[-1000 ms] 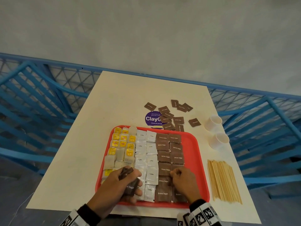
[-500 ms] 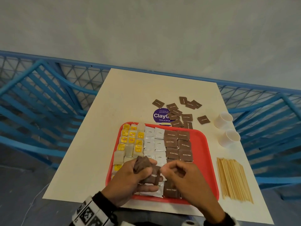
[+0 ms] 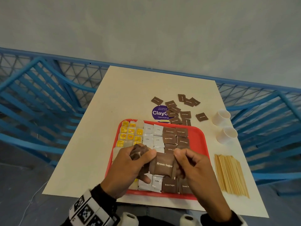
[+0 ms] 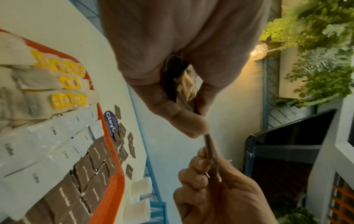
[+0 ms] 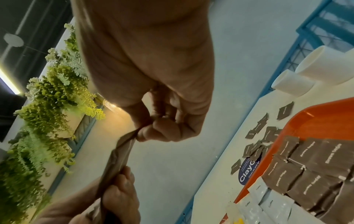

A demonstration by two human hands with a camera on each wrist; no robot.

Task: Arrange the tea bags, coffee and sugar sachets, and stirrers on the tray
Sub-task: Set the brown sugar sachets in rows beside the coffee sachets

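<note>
So both hands are hovering right over the near end of the red tray (image 3: 202, 137), passing a single Brown Sugar sachet (image 3: 163, 164) between them. The left hand (image 3: 130, 167) is clenching a small wad of spare brown sachets (image 3: 138, 153) in its curled fingers while its thumb is pinching one edge of the sachet; the right hand (image 3: 197, 170) is pinching the opposite edge. My guess is the left grip is acting as a dispenser, so the right one is peeling off one sachet at a time to lay flat.

Under the hands, the tray is filling in tidy columns: brown sugar sachets in the middle (image 3: 175, 137), white Coffee sachets (image 3: 153, 134) just left of them, and yellow-tagged tea bags (image 3: 130, 132) along the tray's left side. Sorting by type is keeping each stack easy to extend, and the bare strip down the tray's right side looks like the next spot to fill.

Right of the tray, the wooden stirrers (image 3: 229, 173) are lying in a bundle on the tabletop (image 3: 130, 88), not on the tray yet. Two white paper cups (image 3: 225, 128) are lying on their sides beyond them. Past the tray's far edge, loose brown sachets (image 3: 177, 110) are scattered over a purple sticker (image 3: 158, 112), waiting to be gathered.
</note>
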